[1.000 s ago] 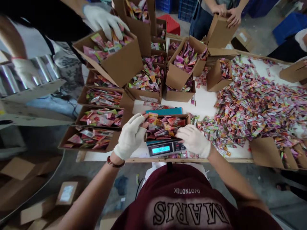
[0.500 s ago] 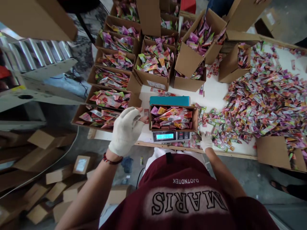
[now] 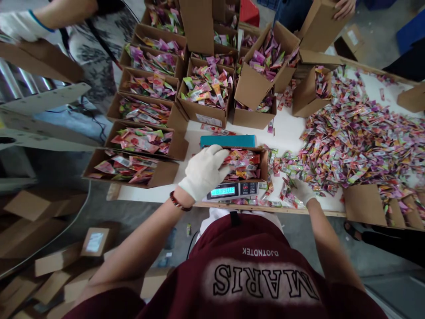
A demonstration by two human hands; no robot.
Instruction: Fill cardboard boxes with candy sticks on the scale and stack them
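A small cardboard box [image 3: 263,165] full of colourful sachets stands on a digital scale [image 3: 232,191] at the table's near edge. My left hand [image 3: 205,171], in a white glove, rests on the box's left side with fingers curled over the sachets. My right hand [image 3: 301,190], also gloved, lies to the right of the scale on loose sachets [image 3: 285,195], fingers closed around some of them. A teal lid or tray [image 3: 227,141] sits behind the box.
A big heap of loose sachets [image 3: 358,133] covers the right of the white table [image 3: 288,133]. Several filled cardboard boxes [image 3: 139,141] line the left and back. Other people's hands hold boxes at top left [image 3: 20,24] and top right [image 3: 343,8]. Empty cartons litter the floor.
My left hand moved from beside the box onto its contents. My right hand slid further right into the loose sachets. The view shifted slightly.
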